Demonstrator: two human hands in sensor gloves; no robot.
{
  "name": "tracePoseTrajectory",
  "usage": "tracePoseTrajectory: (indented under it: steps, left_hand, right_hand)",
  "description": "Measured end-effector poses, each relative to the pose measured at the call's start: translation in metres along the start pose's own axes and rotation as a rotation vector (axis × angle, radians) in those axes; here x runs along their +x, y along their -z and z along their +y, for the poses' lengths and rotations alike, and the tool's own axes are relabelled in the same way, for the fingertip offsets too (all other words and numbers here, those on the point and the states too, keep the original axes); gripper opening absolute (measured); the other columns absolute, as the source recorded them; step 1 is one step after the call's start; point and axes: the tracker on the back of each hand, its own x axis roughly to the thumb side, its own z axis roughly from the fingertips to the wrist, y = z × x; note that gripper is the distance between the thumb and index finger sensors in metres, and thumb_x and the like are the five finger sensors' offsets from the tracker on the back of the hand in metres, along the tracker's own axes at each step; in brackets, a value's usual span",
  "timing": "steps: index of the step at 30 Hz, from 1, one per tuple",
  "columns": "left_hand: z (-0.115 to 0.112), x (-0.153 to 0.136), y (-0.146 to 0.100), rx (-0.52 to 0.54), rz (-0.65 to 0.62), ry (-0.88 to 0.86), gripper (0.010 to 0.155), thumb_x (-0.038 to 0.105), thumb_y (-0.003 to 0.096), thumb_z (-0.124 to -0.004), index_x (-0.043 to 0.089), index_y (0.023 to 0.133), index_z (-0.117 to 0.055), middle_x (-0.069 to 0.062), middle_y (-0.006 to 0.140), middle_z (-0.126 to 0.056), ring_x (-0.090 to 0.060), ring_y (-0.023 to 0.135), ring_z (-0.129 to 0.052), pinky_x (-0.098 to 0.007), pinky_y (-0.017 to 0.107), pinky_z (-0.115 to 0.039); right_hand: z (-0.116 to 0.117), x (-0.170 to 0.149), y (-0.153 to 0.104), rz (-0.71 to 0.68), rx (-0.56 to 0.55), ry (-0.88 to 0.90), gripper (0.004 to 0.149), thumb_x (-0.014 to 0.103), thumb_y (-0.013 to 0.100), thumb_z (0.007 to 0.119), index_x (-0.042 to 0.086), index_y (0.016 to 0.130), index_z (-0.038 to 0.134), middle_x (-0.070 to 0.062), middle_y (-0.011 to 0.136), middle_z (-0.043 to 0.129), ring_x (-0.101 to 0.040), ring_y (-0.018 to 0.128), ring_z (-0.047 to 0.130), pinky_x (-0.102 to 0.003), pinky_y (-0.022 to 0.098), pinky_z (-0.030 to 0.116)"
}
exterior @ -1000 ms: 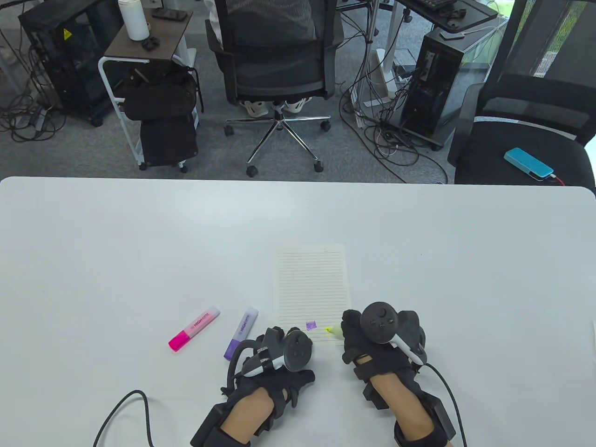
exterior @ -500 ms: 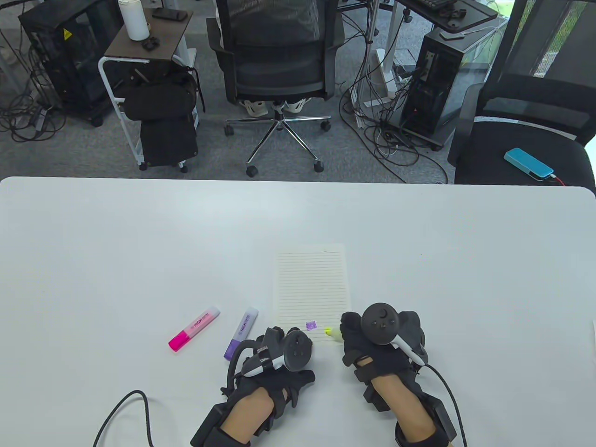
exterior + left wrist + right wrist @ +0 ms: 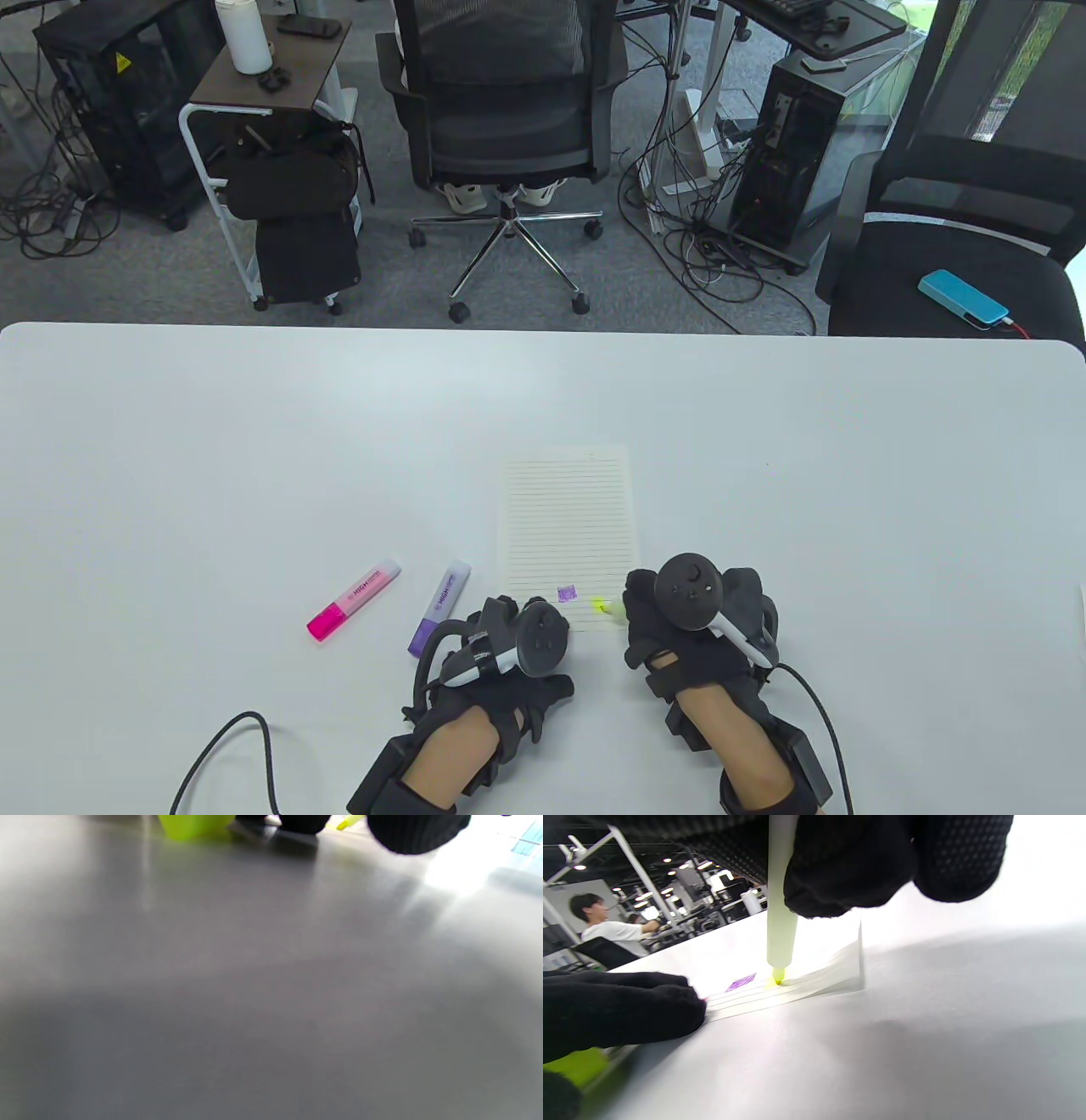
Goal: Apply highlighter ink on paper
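one yellow highlighter (image 3: 781, 929) tip on paper (image 3: 567, 518)

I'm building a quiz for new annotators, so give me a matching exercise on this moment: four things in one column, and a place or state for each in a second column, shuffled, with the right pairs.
Things:
1. yellow highlighter
2. purple highlighter
3. pink highlighter
4. purple mark

Places or states:
A. inked on the lined paper, near its bottom edge
B. farthest left on the table, capped
C. held by the right hand, tip on the paper
D. lying just left of the paper, capped

Pairs: 1-C, 2-D, 3-B, 4-A
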Motion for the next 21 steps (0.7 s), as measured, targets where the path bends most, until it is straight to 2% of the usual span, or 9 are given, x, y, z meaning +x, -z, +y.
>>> tracePoseTrajectory:
  steps: [2,6,15,19,21]
  left_hand:
    - [0.0,0.0,0.0,0.0,0.0,0.0,0.075,0.06,0.0434,-0.066,0.03,0.108,-0.043,0.0,0.115,-0.034,-0.043,0.106,-0.035,-0.066,0.072,-0.039]
    - [-0.0001,0.0,0.0001,-0.001,0.0,-0.001,0.075,0.06,0.0434,-0.066,0.03,0.108,-0.043,0.0,0.116,-0.033,-0.043,0.107,-0.035,-0.066,0.072,-0.039]
    - [-0.0004,0.0001,0.0001,-0.004,0.001,-0.002,0.075,0.06,0.0434,-0.066,0.03,0.108,-0.043,0.0,0.115,-0.033,-0.043,0.106,-0.035,-0.066,0.072,-0.039]
    - [-0.0005,-0.0001,0.0003,-0.004,0.002,-0.004,0.075,0.06,0.0433,-0.066,0.03,0.108,-0.043,0.0,0.115,-0.033,-0.043,0.106,-0.035,-0.066,0.072,-0.039]
    - [-0.0006,0.0,0.0004,-0.005,0.001,-0.004,0.075,0.06,0.0434,-0.066,0.03,0.108,-0.043,0.0,0.115,-0.033,-0.043,0.106,-0.035,-0.066,0.072,-0.039]
  right_hand:
    - [0.0021,-0.0009,0.0003,0.005,0.0,0.036,0.039,0.033,0.063,0.074,0.013,0.096,0.077,-0.015,0.065,0.092,-0.025,0.035,0.093,-0.053,0.045,0.079]
    - [-0.0023,-0.0019,-0.0005,0.054,-0.022,-0.017,0.039,0.033,0.062,0.073,0.013,0.096,0.077,-0.014,0.065,0.093,-0.025,0.035,0.093,-0.052,0.044,0.079]
    - [0.0014,-0.0052,0.0022,0.043,-0.053,0.017,0.039,0.033,0.063,0.073,0.014,0.097,0.076,-0.014,0.067,0.092,-0.025,0.037,0.093,-0.053,0.046,0.078]
    - [-0.0008,-0.0054,0.0013,0.045,-0.018,0.03,0.039,0.033,0.063,0.073,0.013,0.096,0.077,-0.015,0.065,0.093,-0.025,0.035,0.093,-0.052,0.045,0.079]
    - [0.0007,-0.0052,0.0012,0.04,-0.055,0.024,0.039,0.033,0.063,0.073,0.013,0.096,0.076,-0.014,0.066,0.092,-0.025,0.036,0.093,-0.052,0.045,0.079]
